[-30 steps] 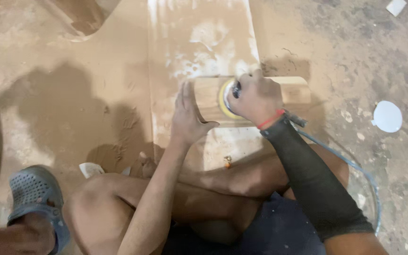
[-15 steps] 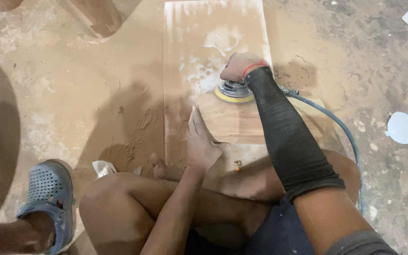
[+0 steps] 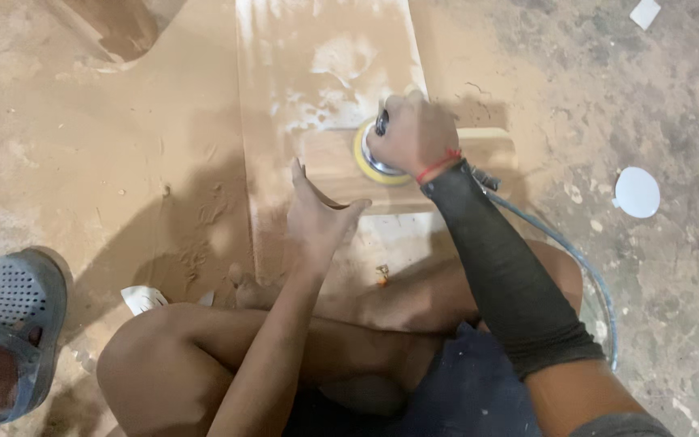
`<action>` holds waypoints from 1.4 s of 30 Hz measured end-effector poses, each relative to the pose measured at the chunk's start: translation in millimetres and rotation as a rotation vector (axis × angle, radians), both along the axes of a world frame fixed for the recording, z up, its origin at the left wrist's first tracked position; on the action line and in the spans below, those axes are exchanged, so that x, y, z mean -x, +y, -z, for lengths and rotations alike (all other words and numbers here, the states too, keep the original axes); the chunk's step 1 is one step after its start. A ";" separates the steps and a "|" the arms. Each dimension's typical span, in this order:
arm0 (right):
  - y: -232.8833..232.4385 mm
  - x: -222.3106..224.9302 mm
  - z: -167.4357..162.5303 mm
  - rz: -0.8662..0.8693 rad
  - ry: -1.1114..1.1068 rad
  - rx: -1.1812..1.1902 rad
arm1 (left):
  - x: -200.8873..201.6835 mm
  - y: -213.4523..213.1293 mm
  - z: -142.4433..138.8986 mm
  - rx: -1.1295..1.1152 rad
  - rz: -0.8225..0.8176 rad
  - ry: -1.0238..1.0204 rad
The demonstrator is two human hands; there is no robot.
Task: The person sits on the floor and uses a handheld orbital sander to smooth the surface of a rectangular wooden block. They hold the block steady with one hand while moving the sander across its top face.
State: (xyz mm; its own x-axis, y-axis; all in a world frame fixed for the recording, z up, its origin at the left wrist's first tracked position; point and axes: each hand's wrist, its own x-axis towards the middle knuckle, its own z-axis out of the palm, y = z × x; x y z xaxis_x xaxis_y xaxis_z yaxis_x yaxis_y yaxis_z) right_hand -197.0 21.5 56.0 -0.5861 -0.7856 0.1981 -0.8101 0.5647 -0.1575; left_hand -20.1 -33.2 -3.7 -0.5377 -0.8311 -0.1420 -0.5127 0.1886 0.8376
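Right hand closed around round sander with yellow pad, pressed flat on small wooden block. Left hand spread, fingers together, thumb out, braced against near-left edge of block. Block lying across long dusty plank on floor. Grey hose trailing right of block. White disc farther right.

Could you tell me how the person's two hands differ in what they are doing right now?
The right hand is closed in a grip on the round sander; the left hand lies open on the wooden piece. The right arm wears a dark sleeve; the left is bare. Both rest over the same piece.
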 end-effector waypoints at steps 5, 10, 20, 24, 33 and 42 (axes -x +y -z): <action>-27.6 11.3 -1.5 0.000 -0.064 -0.010 | -0.6 13.5 -5.9 -0.037 -0.064 -0.030; -84.6 27.5 7.6 0.026 -0.260 -0.315 | -6.3 31.3 2.1 -0.019 -0.112 -0.024; -93.4 32.0 17.8 -0.042 -0.264 -0.348 | -12.9 44.7 25.6 0.106 -0.100 0.210; -48.9 17.1 7.5 -0.109 -0.066 -0.116 | -6.1 35.2 31.6 -0.507 -0.182 0.582; 13.8 -34.4 -12.5 -0.087 0.032 -0.155 | 7.0 -2.7 71.6 -0.690 -0.105 0.768; -61.7 9.9 10.7 -0.107 -0.134 -0.235 | 8.5 3.4 90.2 -0.553 -0.139 0.909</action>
